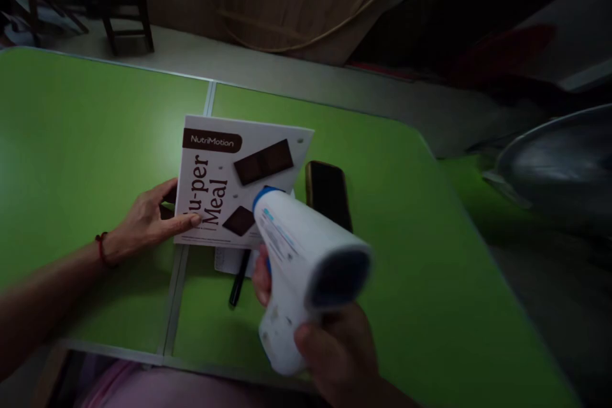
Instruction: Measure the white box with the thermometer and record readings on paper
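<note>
My left hand (150, 220) grips the left edge of a white box (210, 131) printed "NutriMotion" and "Meal", with its thumb on the front face and the fingers behind. The box is held up over the table, its front towards me. In my right hand (335, 344) is a white and blue handheld infrared thermometer (296, 236), fingers wrapped round its handle. Its blue-rimmed nose points at the box and overlaps the box's lower right part in view; whether they touch I cannot tell. The thermometer's dark screen faces back towards me.
A green folding table (406, 331) with a metal seam lies below. Behind the box are a small notepad (224, 260) and a black pen (239, 280), partly hidden. A dark phone (327, 188) lies to the right. Beyond the table stand a wooden chair (127, 32) and, at right, a shiny rounded object (559, 159).
</note>
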The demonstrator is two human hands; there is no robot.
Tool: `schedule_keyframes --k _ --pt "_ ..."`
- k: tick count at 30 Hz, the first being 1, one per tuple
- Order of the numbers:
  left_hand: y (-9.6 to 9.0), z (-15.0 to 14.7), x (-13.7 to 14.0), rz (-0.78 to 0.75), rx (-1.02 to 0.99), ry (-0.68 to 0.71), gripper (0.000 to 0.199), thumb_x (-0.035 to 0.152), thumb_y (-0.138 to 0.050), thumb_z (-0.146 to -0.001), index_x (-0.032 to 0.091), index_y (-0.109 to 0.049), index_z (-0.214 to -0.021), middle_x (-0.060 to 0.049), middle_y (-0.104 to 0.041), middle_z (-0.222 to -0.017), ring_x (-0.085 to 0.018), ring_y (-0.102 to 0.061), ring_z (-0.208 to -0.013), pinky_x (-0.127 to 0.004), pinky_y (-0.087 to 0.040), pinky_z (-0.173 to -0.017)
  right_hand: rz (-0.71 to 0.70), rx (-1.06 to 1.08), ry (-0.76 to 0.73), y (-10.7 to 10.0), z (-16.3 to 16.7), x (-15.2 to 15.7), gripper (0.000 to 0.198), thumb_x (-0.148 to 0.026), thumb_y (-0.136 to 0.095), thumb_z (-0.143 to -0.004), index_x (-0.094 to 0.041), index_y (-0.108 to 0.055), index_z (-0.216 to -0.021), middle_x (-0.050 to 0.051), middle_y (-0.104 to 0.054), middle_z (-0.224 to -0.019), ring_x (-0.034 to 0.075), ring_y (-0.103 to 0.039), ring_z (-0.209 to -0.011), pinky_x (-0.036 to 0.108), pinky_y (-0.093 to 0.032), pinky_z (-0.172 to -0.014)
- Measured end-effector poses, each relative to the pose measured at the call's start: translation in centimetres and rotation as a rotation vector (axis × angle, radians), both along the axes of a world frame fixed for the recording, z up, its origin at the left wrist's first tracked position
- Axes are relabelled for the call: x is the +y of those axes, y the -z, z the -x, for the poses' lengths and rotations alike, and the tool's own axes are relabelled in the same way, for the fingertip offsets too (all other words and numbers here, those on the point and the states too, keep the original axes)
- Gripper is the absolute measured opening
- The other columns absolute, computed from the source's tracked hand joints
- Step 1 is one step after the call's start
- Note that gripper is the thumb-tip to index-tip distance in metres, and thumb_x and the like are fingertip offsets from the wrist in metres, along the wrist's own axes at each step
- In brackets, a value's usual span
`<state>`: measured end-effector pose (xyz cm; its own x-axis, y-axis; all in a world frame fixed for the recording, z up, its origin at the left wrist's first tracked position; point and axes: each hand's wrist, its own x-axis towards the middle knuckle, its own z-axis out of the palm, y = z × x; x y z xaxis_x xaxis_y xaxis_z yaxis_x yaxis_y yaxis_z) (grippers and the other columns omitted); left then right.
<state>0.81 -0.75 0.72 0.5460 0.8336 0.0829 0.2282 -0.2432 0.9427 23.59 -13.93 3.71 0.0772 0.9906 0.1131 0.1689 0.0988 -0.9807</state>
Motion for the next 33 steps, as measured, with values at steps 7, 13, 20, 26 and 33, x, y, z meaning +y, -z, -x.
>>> schedule_keyframes --k 7,13,20,26,33 --pt "0.0 0.1 0.1 -0.049 0.010 0.024 0.048 0.054 -0.070 -0.086 0.014 -0.063 -0.112 -0.015 -0.073 -0.114 -0.029 -0.074 -0.098 -0.037 -0.068 -0.065 0.067 0.235 -0.002 1.0 1.0 3.2 0.018 -0.036 -0.067 -0.078 -0.022 -0.069 -0.089 0.004 -0.067 -0.077 0.017 -0.059 -0.064 0.028 -0.053 -0.054" --pt "0.4 0.2 0.3 -0.038 -0.014 0.040 0.051 0.053 -0.071 -0.086 0.015 -0.062 -0.118 -0.015 -0.072 -0.117 -0.028 -0.074 -0.097 -0.037 -0.068 -0.065 0.071 0.179 0.087 1.5 1.0 3.8 0.016 -0.034 -0.066 -0.073 -0.021 -0.068 -0.082 0.002 -0.064 -0.070 0.015 -0.055 -0.058 0.026 -0.049 -0.048" --pt "0.6 0.3 0.4 -0.056 -0.007 0.054 0.054 0.053 -0.071 -0.086 0.015 -0.060 -0.123 -0.015 -0.072 -0.117 -0.029 -0.073 -0.099 -0.036 -0.068 -0.064 0.066 0.209 0.083 1.8 1.0 3.6 0.016 -0.033 -0.065 -0.073 -0.022 -0.069 -0.083 0.003 -0.067 -0.073 0.017 -0.058 -0.061 0.029 -0.051 -0.050" --pt "0.4 0.3 0.3 -0.045 -0.002 0.061 0.055 0.053 -0.070 -0.086 0.014 -0.060 -0.124 -0.015 -0.071 -0.118 -0.029 -0.073 -0.099 -0.036 -0.068 -0.065 0.087 0.211 0.086 1.9 1.0 3.5 0.019 -0.035 -0.065 -0.072 -0.021 -0.069 -0.084 0.004 -0.068 -0.074 0.017 -0.059 -0.061 0.029 -0.051 -0.051" --pt "0.7 0.4 0.5 -0.055 -0.001 0.061 0.054 0.050 -0.071 -0.086 0.016 -0.060 -0.126 -0.015 -0.070 -0.121 -0.029 -0.073 -0.103 -0.037 -0.068 -0.067 0.082 0.169 0.081 1.8 1.2 3.5 0.014 -0.036 -0.064 -0.072 -0.022 -0.065 -0.078 0.000 -0.060 -0.065 0.014 -0.053 -0.055 0.027 -0.048 -0.048"
